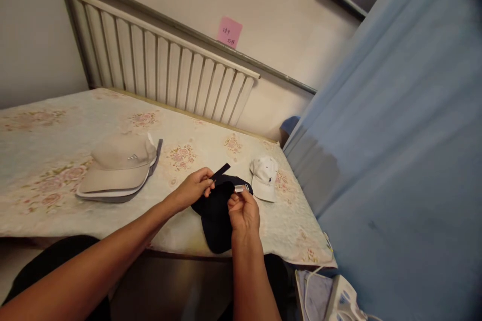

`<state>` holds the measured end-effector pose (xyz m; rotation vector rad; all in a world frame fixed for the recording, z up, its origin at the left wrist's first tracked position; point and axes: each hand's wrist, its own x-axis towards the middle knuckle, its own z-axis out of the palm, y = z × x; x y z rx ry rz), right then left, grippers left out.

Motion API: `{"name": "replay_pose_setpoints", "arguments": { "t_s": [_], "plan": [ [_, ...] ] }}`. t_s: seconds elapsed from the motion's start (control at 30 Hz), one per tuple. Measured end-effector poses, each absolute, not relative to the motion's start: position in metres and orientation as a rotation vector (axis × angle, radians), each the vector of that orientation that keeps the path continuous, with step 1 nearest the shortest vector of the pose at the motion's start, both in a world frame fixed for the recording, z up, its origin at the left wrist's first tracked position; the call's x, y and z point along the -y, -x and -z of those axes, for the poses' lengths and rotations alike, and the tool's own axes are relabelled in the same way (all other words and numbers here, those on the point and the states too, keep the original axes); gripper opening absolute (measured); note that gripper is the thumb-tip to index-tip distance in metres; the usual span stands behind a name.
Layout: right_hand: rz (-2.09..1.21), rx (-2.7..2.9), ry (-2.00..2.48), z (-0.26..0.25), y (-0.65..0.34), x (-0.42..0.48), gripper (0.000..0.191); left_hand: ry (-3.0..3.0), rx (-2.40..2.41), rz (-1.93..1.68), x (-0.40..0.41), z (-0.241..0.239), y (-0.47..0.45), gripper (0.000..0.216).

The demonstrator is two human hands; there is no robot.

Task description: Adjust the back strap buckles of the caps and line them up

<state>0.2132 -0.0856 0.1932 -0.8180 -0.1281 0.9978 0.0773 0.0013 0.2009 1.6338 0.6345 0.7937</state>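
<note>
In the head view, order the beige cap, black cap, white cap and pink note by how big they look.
1. beige cap
2. black cap, partly covered
3. white cap
4. pink note, farthest away

The black cap is matt, soft-looking cloth. Its strap, pinched in my left hand, is flat matt cloth too. The buckle at the fingertips of my right hand is bright, glossy metal. Left of the black cap, the tan cap is matt cloth. Just right of it, the white cap is smooth cloth. Under it, the tablecloth is printed cloth with a faint sheen.
</note>
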Motion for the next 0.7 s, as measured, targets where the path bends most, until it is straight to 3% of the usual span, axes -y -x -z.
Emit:
{"name": "replay_pose_setpoints", "arguments": {
  "t_s": [0.3,0.7],
  "plan": [
    [-0.974,0.183,0.791,-0.181,-0.21,0.079,0.02,-1.815,-0.632,-0.957,0.021,-0.194,-0.106,0.023],
    [-0.993,0.24,0.798,-0.183,-0.204,0.081,0.028,-1.9,-0.647,-1.03,0.03,-0.192,-0.113,0.012]
  ]
}}
